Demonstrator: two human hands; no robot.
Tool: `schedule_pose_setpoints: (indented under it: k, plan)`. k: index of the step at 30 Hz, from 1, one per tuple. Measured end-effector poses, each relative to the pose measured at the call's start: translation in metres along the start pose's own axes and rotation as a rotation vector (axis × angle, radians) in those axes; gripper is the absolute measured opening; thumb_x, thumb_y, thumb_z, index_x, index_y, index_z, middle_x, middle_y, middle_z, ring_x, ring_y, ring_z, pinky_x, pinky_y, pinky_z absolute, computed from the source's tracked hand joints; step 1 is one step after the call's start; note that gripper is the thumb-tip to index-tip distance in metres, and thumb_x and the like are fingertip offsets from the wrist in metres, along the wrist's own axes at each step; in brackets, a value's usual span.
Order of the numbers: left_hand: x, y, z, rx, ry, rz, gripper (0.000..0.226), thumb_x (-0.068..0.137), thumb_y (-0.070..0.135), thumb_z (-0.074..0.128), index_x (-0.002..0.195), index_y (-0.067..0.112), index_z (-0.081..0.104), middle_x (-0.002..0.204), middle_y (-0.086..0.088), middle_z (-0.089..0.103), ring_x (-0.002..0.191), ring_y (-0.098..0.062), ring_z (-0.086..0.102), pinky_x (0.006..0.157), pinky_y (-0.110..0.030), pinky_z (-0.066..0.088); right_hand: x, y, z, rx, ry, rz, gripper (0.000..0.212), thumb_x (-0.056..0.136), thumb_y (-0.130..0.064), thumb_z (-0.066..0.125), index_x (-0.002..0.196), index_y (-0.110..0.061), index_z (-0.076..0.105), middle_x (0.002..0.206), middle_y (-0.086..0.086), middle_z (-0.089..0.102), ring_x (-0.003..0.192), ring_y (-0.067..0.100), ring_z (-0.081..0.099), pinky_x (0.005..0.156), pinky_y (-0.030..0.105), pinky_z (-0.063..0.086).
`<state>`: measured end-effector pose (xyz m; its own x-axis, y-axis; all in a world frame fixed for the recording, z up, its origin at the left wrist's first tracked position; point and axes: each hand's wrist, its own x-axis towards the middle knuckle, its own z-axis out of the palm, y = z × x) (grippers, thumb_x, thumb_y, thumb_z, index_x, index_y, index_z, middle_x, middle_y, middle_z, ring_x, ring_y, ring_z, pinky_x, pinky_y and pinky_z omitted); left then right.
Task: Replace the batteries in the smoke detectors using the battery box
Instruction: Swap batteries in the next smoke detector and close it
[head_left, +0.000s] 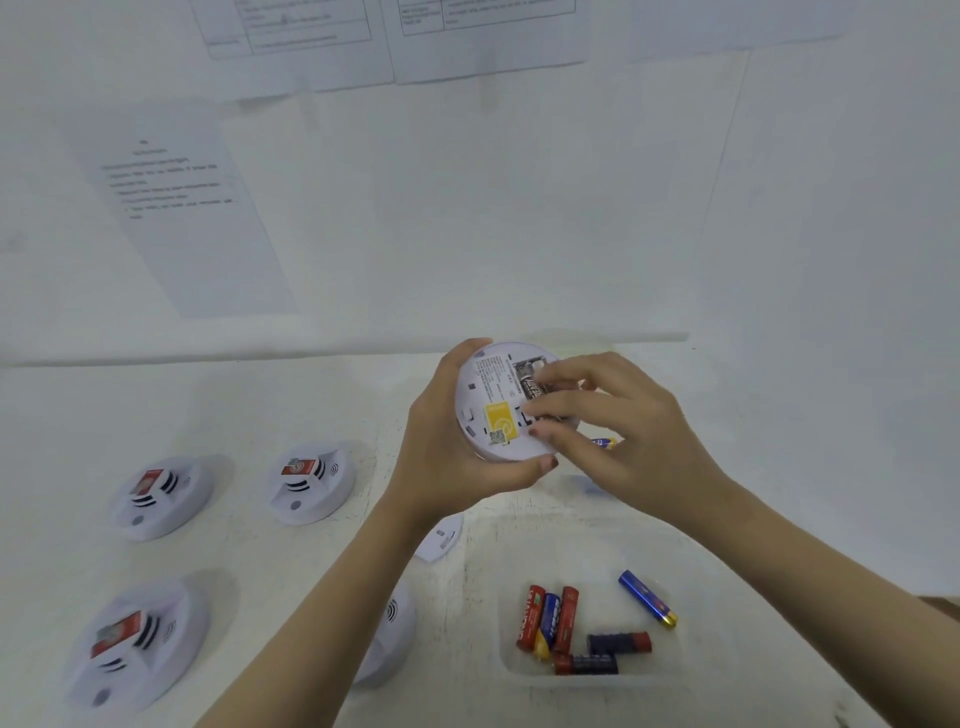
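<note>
The round white plastic smoke detector (501, 410) is held up above the white table (311, 395), its back turned to the camera. The left hand (457, 441) wraps its rim from the left, closed firmly on it. The right hand (613, 415) has its fingertips (540, 402) pressed into the open battery bay on a dark cell (532, 387); whether it is pinching the cell or only pushing it, I cannot tell.

The likely slips: the cell seated the wrong way round, or springing out under the fingers and dropping to the table. A blue battery (602, 442) peeks from behind the right hand, and old and new cells could get mixed.

Below, the clear plastic battery box (691, 670) holds loose red and blue cells.

The detector's yellow sticker (500, 418), QR code and small print are too blurred to read, as is the cell's lettering.
</note>
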<state>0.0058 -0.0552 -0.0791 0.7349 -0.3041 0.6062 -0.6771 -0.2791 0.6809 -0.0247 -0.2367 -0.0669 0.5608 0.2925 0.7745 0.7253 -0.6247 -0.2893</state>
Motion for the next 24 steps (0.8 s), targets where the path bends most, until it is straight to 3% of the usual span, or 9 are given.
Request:
schedule_pose_setpoints:
  k: [3,6,8,11,18,22,24]
  plan:
    - [-0.002,0.000,-0.002,0.005,0.011,-0.003,0.082,0.053,0.043,0.082,0.123,0.038,0.039,0.117,0.037,0.053,0.107,0.007,0.057,0.081,-0.006,0.046,-0.003,0.000,0.000,0.116,-0.038,0.144,0.020,0.086,-0.033,0.060,0.102,-0.034,0.072,0.135,-0.004,0.049,0.119,0.013,0.047,0.095,0.024,0.040]
    - [-0.004,0.000,-0.004,0.012,0.011,0.008,0.087,0.053,0.044,0.082,0.126,0.034,0.037,0.119,0.036,0.052,0.109,0.005,0.057,0.083,-0.007,0.046,-0.001,-0.003,-0.001,0.341,-0.157,0.358,0.030,0.084,-0.044,0.054,0.113,-0.049,0.061,0.149,-0.009,0.035,0.132,0.005,0.036,0.101,0.019,0.039]
    - [-0.005,0.002,-0.006,0.021,0.010,0.021,0.089,0.053,0.043,0.083,0.128,0.032,0.036,0.119,0.036,0.052,0.108,0.005,0.057,0.083,-0.007,0.045,0.000,-0.005,-0.001,0.554,-0.233,0.438,0.034,0.085,-0.042,0.057,0.119,-0.045,0.060,0.144,-0.010,0.044,0.137,0.007,0.033,0.102,0.022,0.041]
    - [-0.007,0.005,-0.009,0.035,0.007,0.044,0.089,0.054,0.041,0.083,0.129,0.030,0.037,0.119,0.033,0.053,0.107,0.002,0.059,0.082,-0.009,0.047,0.002,-0.010,-0.003,0.831,-0.287,0.515,0.034,0.091,-0.019,0.057,0.125,-0.026,0.059,0.124,-0.008,0.063,0.119,0.011,0.056,0.088,0.022,0.050]
    - [-0.016,0.004,-0.014,0.050,-0.017,0.058,0.091,0.053,0.039,0.084,0.130,0.023,0.038,0.119,0.033,0.052,0.109,0.003,0.057,0.083,-0.007,0.045,0.000,-0.023,0.002,0.903,-0.199,0.634,0.039,0.081,-0.016,0.060,0.119,-0.024,0.062,0.116,-0.010,0.067,0.106,0.008,0.064,0.081,0.018,0.051]
    - [-0.021,0.005,-0.023,0.085,-0.020,0.059,0.093,0.053,0.041,0.083,0.131,0.024,0.036,0.121,0.036,0.049,0.110,0.007,0.054,0.085,-0.005,0.044,0.002,-0.033,0.010,0.873,-0.172,0.660,0.037,0.086,-0.003,0.060,0.114,-0.028,0.065,0.112,-0.012,0.069,0.104,0.017,0.065,0.086,0.030,0.055]
    - [-0.024,0.004,-0.029,0.092,-0.021,0.051,0.094,0.052,0.042,0.084,0.132,0.027,0.035,0.121,0.036,0.049,0.111,0.007,0.054,0.085,-0.006,0.044,0.004,-0.040,0.015,0.893,-0.135,0.682,0.039,0.087,0.002,0.059,0.109,-0.029,0.067,0.107,-0.013,0.070,0.102,0.017,0.066,0.084,0.028,0.055]
